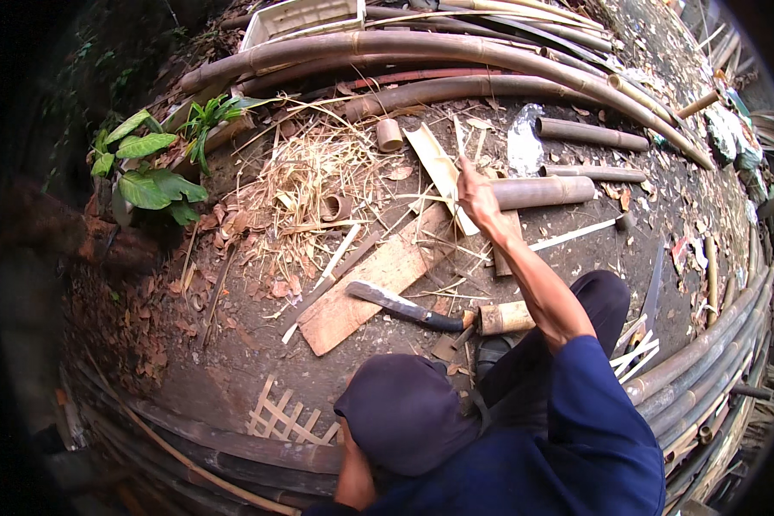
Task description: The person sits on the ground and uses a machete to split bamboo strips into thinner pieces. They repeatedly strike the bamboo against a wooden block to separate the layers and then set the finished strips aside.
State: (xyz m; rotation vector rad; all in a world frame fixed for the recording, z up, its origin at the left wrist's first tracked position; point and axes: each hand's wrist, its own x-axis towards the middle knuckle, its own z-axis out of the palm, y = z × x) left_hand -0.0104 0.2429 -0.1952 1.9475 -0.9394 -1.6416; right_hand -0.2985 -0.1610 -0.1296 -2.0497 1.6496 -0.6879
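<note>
My right hand [476, 193] is closed, with a thin pale bamboo strip [459, 136] sticking out past its fingers. Beside it lies a split bamboo piece [437, 162], pale inner face up, and a thick bamboo pole section [546, 192] on the other side. My left hand [350, 443] is low in the view, mostly behind a dark rounded cloth shape, near a pale bamboo lattice [288, 417]; its fingers are hidden. A machete [400, 303] with a black handle rests across the ground by a flat wooden board [353, 310], its blade overlapping the board.
A heap of bamboo shavings [305, 185] lies far left, near a leafy green plant [150, 168]. Long bamboo poles [404, 47] curve across the back, where a white crate [301, 19] stands. More poles [705, 370] line the right side. A saw blade [655, 279] lies right of my knee.
</note>
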